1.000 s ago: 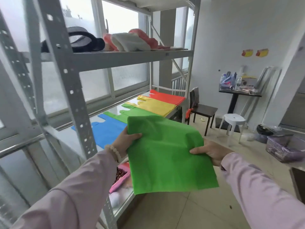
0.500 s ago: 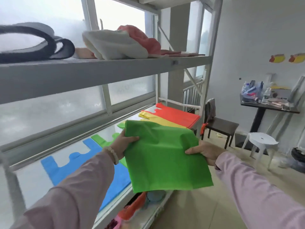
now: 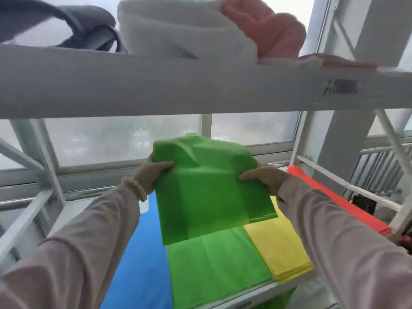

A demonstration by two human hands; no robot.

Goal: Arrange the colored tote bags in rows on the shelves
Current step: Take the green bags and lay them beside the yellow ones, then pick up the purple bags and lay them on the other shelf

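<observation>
Both arms reach forward, sleeved to the wrists, roughly level with each other. The left hand [image 3: 153, 172] grips with the thumb on top and the fingers curled underneath, a pale bead bracelet [image 3: 136, 186] around its wrist. The right hand [image 3: 265, 177] mirrors it, thumb pointing inward, fingers tucked below. The hands are well apart.

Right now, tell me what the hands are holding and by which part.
Both hands hold one green tote bag: the left hand pinches its left edge, the right hand its right edge, above the green stack.
</observation>
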